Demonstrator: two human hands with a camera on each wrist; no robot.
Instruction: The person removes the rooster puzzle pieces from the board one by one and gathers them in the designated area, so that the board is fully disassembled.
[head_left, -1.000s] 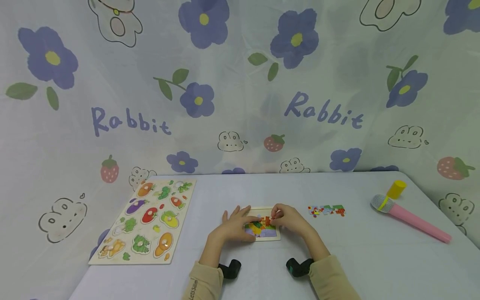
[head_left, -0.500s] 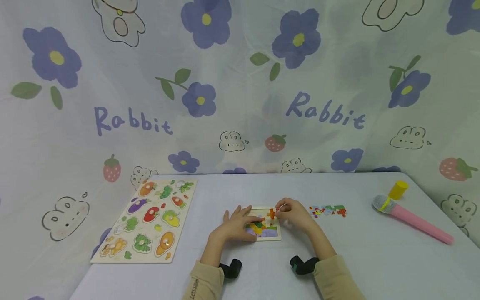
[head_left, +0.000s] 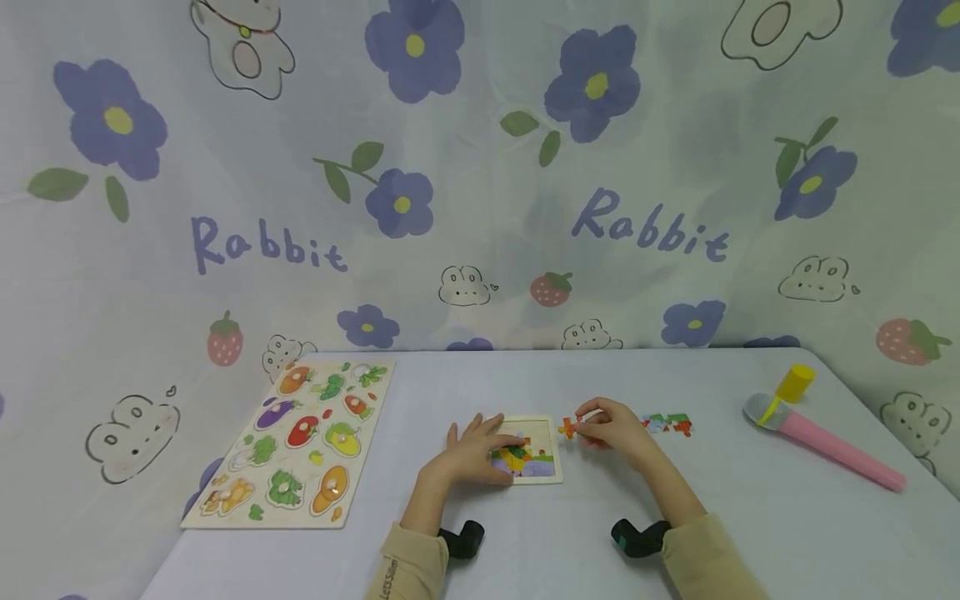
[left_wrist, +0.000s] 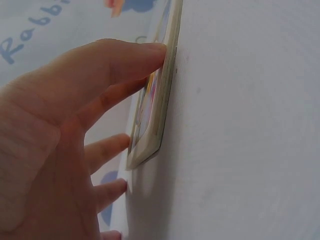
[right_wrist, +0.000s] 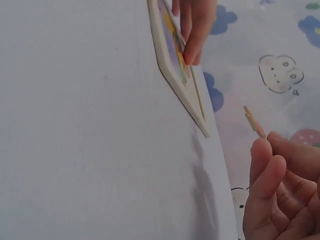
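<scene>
The small framed jigsaw puzzle lies on the white table, its lower part filled with colourful pieces and bare wood showing at the upper right. My left hand rests over its left side with fingers spread. In the left wrist view the thumb presses on the frame's edge. To the right of the frame, my right hand pinches an orange puzzle piece between thumb and fingertips. The right wrist view shows this piece edge-on, raised above the table.
Loose puzzle pieces lie right of my right hand, partly hidden by it. A vegetable knob puzzle board is at the left. At the far right are a pink toy microphone and a yellow cylinder. A patterned curtain hangs behind.
My right hand has lifted the orange piece out of the frame's upper right and moved right with it, now overlapping some loose pieces. The left hand has stayed on the frame.
</scene>
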